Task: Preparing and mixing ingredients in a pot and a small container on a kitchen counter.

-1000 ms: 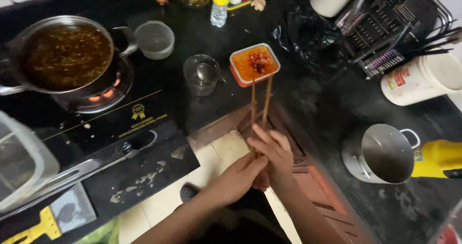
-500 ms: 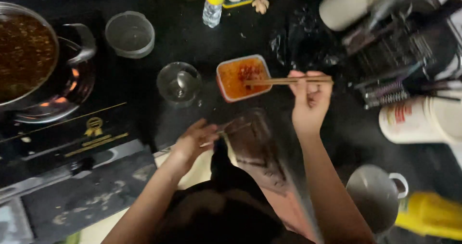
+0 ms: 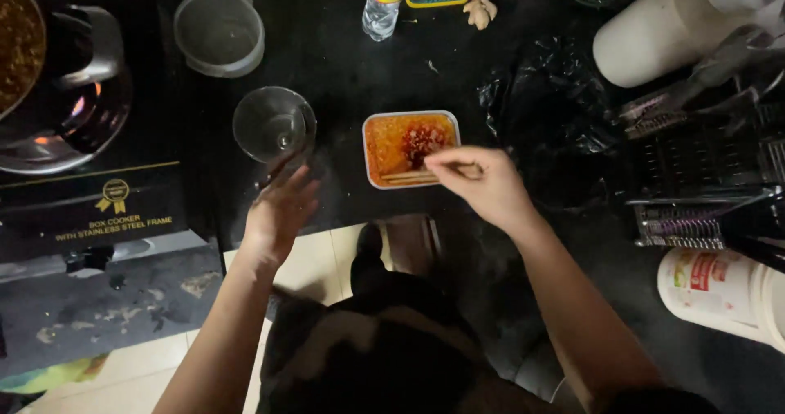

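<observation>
**Chopsticks in the Sauce Dish**

The rectangular dish point(image 3: 409, 146) of red sauce sat mid-surface point(image 3: 343, 62). The right hand point(image 3: 482, 187) pinched wooden chopsticks point(image 3: 413, 177) flat across it, reaching the sauce. The left hand point(image 3: 282, 210), loosely open, touched the empty glass point(image 3: 274, 124) beside it, seemingly steadying.

Home kitchen: lit gas stove point(image 3: 90, 128), pot point(image 3: 20, 42), dark counter point(image 3: 343, 62).
</observation>
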